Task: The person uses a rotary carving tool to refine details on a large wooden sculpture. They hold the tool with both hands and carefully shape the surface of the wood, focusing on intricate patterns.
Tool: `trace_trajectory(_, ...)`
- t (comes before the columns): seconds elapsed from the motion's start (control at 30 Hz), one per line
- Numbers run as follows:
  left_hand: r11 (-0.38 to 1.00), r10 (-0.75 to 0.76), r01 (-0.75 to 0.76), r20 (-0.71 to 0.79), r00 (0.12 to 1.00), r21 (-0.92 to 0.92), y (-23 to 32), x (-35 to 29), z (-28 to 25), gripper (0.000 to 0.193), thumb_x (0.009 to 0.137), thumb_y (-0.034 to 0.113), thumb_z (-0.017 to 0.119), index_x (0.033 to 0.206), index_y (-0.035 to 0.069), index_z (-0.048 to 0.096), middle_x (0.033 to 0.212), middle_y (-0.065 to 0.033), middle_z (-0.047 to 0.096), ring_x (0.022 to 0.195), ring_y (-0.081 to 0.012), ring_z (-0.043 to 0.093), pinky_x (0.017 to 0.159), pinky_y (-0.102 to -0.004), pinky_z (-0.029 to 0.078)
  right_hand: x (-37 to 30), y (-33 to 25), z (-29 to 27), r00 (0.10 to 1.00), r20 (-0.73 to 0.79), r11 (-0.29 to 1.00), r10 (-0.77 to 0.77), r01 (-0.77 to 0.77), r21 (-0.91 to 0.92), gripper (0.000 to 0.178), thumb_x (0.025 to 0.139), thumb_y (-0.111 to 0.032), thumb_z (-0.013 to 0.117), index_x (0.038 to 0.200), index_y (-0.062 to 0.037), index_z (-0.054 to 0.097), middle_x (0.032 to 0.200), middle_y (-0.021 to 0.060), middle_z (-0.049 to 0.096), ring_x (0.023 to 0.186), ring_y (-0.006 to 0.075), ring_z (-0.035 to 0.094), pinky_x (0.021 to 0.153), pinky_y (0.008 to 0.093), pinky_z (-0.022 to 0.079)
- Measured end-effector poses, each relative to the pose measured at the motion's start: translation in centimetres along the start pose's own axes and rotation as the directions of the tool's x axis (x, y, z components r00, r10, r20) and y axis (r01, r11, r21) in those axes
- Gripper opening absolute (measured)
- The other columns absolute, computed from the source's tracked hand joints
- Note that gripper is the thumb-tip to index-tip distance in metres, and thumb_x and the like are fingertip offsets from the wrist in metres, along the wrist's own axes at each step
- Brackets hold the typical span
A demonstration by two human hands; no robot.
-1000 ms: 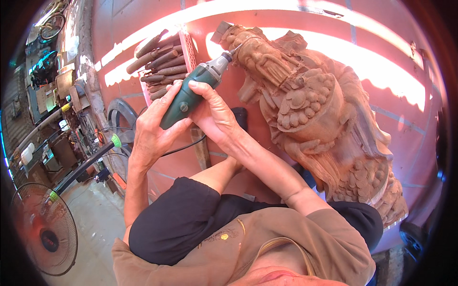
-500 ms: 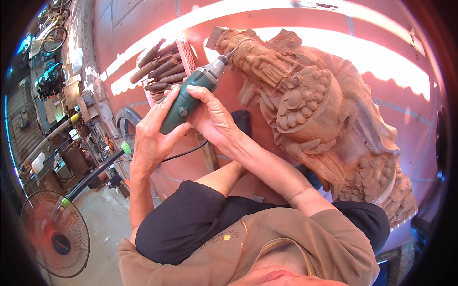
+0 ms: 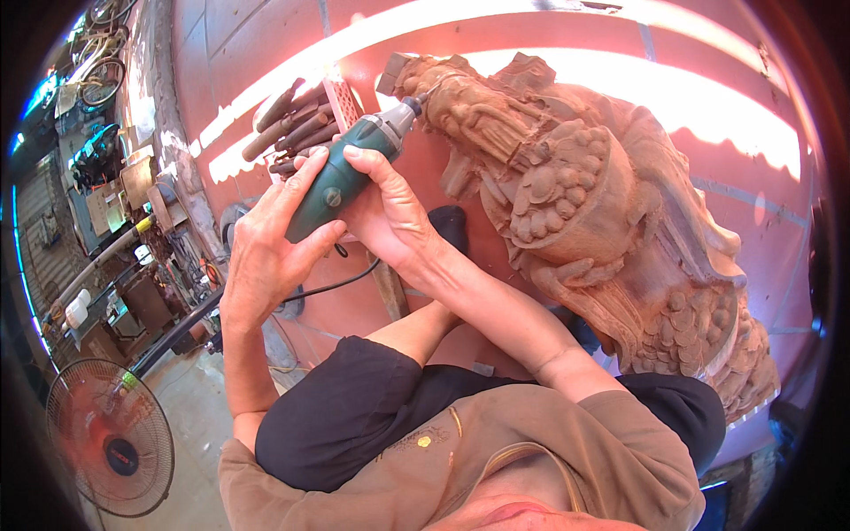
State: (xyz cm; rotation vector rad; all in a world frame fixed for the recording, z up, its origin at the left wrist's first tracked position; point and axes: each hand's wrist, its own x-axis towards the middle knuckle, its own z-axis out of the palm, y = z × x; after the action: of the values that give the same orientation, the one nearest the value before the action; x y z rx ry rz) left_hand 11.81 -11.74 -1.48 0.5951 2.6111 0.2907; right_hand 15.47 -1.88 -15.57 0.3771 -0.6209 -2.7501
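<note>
A green rotary tool [image 3: 329, 183] with a grey nose slants up and right between my hands. My left hand [image 3: 266, 252] is closed around its rear end, fingers along the far side and thumb on the near side. Closer to the nose, my right hand [image 3: 390, 203] grips the body from below, its thumb on top. The tool's thin bit points at the face of a brown carved wooden statue [image 3: 567, 195], which lies on its back; whether the tip touches the wood I cannot tell. A black cord [image 3: 341, 285] trails from beneath my hands.
Several wooden-handled carving tools [image 3: 297, 124] lie beside a pink perforated basket [image 3: 343, 99] on the red tiled floor. A pedestal fan [image 3: 111, 435] stands at lower left. Boxes and clutter line the left side. A wooden-handled tool [image 3: 387, 285] rests by my leg.
My left hand has shifted slightly left and down with the rear of the rotary tool. The tool's nose has drawn back a little to the left. The statue stays in place.
</note>
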Motion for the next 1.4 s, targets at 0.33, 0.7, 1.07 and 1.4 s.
trace_trajectory(0.33,0.998,0.011,-0.014,0.056,0.998,0.067,1.3,1.6,-1.4,0.077,0.083,0.021,0.083,0.154,0.015,0.054,0.122,-0.0229,0.069,0.106,-0.0395,0.071,0.089,-0.0463,0.057,0.6,-0.7,0.5,1.000,0.014,0.998,0.009,-0.010,0.064,0.045,0.094,-0.022,0.076,0.132,-0.0087,0.055,0.124,0.0076,0.065,0.119,0.0214,0.064,0.111,0.0441,0.051)
trace_trajectory(0.7,0.957,0.033,-0.091,0.211,0.977,0.274,3.6,5.1,-5.3,0.078,0.081,0.016,0.081,0.154,0.017,0.053,0.132,-0.0223,0.067,0.115,-0.0423,0.068,0.096,-0.0467,0.054,1.8,-1.1,1.8,0.999,0.031,0.983,-0.040,0.034,0.181,0.047,0.094,-0.021,0.076,0.136,-0.0179,0.055,0.126,0.0008,0.064,0.120,0.0185,0.062,0.108,0.0423,0.051)
trace_trajectory(1.07,0.852,0.168,-0.319,0.361,0.917,0.414,5.3,9.9,-7.4,0.076,0.079,0.013,0.079,0.152,0.018,0.055,0.100,-0.0190,0.067,0.090,-0.0410,0.067,0.081,-0.0456,0.054,3.2,-2.4,3.3,0.990,0.062,0.976,-0.129,0.115,0.183,0.038,0.098,-0.038,0.072,0.126,-0.0145,0.061,0.121,-0.0001,0.067,0.117,0.0172,0.063,0.104,0.0420,0.052)
trace_trajectory(1.4,0.741,0.214,-0.453,0.465,0.859,0.495,8.1,14.5,-9.4,0.070,0.072,0.013,0.075,0.141,0.014,0.065,0.096,-0.0194,0.071,0.088,-0.0412,0.067,0.086,-0.0472,0.051,4.2,-3.3,5.9,0.973,0.099,0.957,-0.207,0.181,0.228,0.043,0.099,-0.050,0.067,0.128,-0.0187,0.061,0.125,-0.0006,0.067,0.121,0.0173,0.060,0.097,0.0411,0.052)
